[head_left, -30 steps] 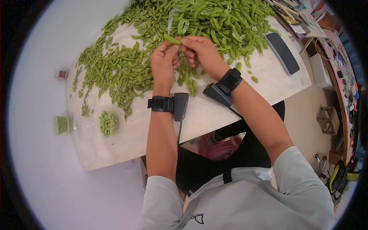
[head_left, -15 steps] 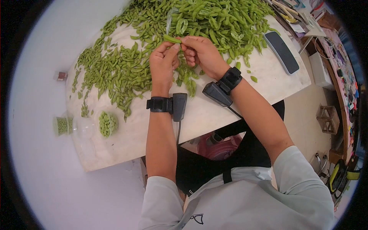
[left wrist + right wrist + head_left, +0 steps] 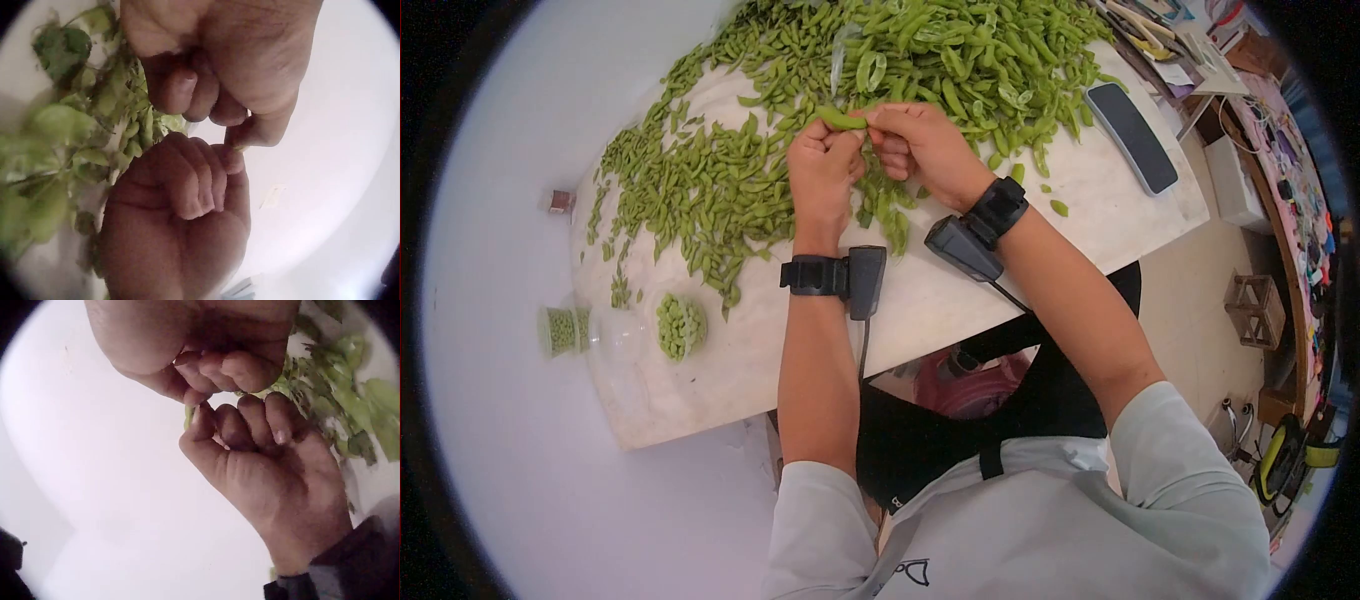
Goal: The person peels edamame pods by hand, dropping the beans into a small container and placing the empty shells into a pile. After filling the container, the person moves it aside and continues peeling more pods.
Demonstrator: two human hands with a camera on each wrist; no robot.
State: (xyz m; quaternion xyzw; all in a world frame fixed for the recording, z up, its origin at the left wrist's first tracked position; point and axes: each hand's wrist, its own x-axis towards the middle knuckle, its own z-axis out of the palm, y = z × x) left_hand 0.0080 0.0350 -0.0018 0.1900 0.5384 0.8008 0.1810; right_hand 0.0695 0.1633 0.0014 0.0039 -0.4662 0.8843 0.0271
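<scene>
In the head view, a plump green edamame pod (image 3: 840,119) spans the fingertips of both hands, above the heap of pods. My left hand (image 3: 818,190) pinches it with thumb and forefinger, the other fingers curled into the palm. At the pod's right end, the thumb and forefinger of my right hand (image 3: 930,150) pinch its tip. The wrist views show both hands fingertip to fingertip, hiding most of the pod; only a green sliver of the pod (image 3: 189,417) peeks out in the right wrist view. Loose edamame pods (image 3: 730,190) lie left of the hands.
Beyond the hands rises a large pile of fuller pods (image 3: 990,60) with empty-looking husks. A clear container of shelled beans (image 3: 681,325) stands at the table's left, near a clear round vessel (image 3: 618,335). A phone (image 3: 1132,138) lies at right on the pale table (image 3: 960,290).
Both hands have lowered slightly toward the body with the pod between them. The pod now shows more of its length above the left fingers.
</scene>
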